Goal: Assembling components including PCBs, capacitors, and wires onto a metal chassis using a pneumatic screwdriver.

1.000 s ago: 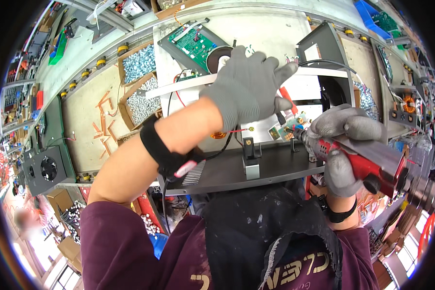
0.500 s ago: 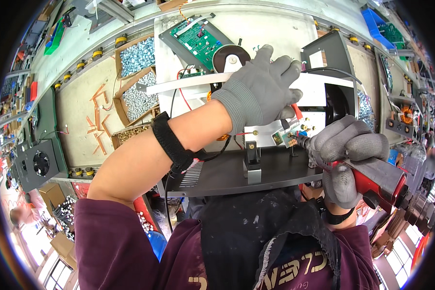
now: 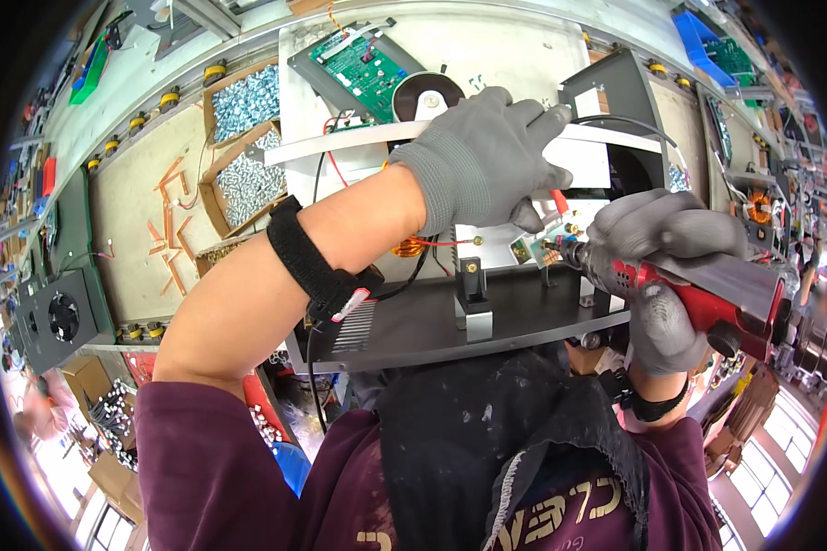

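My left hand (image 3: 487,151), in a grey glove, reaches over an open dark metal chassis (image 3: 404,321) with its fingers spread. Between index finger and thumb a short red sleeve (image 3: 560,201) shows; whether they touch it is unclear. My right hand (image 3: 666,230), also gloved, is wrapped round a red power screwdriver (image 3: 708,298) lying nearly level. Its dark nose points left at a small green-and-brass part (image 3: 549,254) on the chassis, where the exact contact is too small to see. A black bracket (image 3: 471,280) with a silver foot stands on the panel.
Behind the chassis lie a green circuit board (image 3: 363,69) and a round black-rimmed coil (image 3: 429,99). Cardboard boxes of screws (image 3: 248,188) stand to the left, beside copper strips (image 3: 168,220). A bent dark metal cover (image 3: 629,92) sits at the far right. A black cable hangs from my left wrist strap (image 3: 308,262).
The whole view has shifted slightly, so the bench sits a little further left and up. The screwdriver's nose stays by the same small part, and my left hand keeps its spread pose.
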The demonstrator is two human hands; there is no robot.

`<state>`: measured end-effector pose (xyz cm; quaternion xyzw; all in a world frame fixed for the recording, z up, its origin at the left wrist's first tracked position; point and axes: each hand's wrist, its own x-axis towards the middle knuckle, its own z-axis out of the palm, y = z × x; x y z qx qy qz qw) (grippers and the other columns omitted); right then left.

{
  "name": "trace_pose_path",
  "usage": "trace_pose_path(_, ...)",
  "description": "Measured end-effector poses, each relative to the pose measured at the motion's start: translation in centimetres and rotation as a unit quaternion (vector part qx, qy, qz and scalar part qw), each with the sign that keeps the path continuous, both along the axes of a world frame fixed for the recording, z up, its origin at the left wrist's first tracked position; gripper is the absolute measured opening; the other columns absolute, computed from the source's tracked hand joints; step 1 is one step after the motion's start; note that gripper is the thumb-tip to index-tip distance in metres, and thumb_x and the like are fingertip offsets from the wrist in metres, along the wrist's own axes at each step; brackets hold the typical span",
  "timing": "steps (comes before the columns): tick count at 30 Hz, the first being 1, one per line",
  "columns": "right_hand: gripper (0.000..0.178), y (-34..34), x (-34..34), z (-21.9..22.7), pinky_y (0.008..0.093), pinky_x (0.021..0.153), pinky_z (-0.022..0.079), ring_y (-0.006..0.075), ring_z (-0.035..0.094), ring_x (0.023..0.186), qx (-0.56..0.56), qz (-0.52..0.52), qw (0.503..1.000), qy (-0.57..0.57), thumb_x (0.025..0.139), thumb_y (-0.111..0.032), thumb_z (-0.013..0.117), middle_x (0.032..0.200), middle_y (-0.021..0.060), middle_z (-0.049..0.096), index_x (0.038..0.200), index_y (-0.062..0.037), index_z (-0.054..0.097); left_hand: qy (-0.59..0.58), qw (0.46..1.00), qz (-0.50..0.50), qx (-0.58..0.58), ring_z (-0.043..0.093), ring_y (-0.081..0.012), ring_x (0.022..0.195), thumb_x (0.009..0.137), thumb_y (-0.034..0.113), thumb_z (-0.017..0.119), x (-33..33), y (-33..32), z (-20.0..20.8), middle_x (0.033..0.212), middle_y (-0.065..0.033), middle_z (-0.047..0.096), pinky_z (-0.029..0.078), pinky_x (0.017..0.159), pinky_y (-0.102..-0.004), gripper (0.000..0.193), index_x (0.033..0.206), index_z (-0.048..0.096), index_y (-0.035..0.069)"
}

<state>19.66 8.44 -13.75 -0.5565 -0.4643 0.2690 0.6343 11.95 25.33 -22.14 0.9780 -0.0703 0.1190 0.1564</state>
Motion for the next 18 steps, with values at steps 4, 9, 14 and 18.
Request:
trace_pose_path(4,0.038,-0.9,1.7,1.1,0.0363,0.065,0.048,0.0258,0.050,0.083,0.084,0.009,0.995,-0.060,0.081,-0.021,0.062,0.090,0.0108,0.049,0.113,-0.0085,0.046,0.002,1.000,0.014,0.003,0.054,-0.0218,0.106,0.067,0.050,0.064,0.0,-0.3,-0.1,0.127,-0.0102,0.051,0.043,0.081,-0.0350,0.044,0.103,0.068,0.024)
trace_pose_path(9,0.040,-1.8,2.5,0.8,0.0362,0.061,0.050,0.0261,0.053,0.080,0.084,-0.032,0.995,-0.034,0.080,-0.020,0.064,0.088,0.0111,0.050,0.114,-0.0080,0.046,0.020,0.999,0.029,0.037,0.053,-0.0187,0.108,0.067,0.052,0.062,0.3,-0.4,-0.2,0.128,-0.0088,0.050,0.043,0.079,-0.0326,0.045,0.101,0.068,0.024)
trace_pose_path(14,0.041,-1.8,2.7,-0.3,0.0371,0.062,0.050,0.0266,0.055,0.079,0.070,-0.073,0.993,-0.062,0.078,-0.019,0.065,0.088,0.0113,0.052,0.113,-0.0080,0.047,0.027,0.998,0.026,0.043,0.053,-0.0184,0.108,0.066,0.052,0.063,0.4,-0.5,-0.1,0.130,-0.0087,0.049,0.042,0.080,-0.0320,0.044,0.100,0.069,0.024)
trace_pose_path(18,0.037,-1.5,2.7,-0.4,0.0377,0.062,0.049,0.0257,0.053,0.079,0.067,-0.071,0.993,-0.067,0.077,-0.016,0.063,0.088,0.0101,0.051,0.111,-0.0086,0.048,0.038,0.998,0.021,0.033,0.053,-0.0188,0.109,0.066,0.052,0.064,0.4,-0.5,0.1,0.130,-0.0088,0.049,0.043,0.079,-0.0326,0.043,0.099,0.068,0.024)
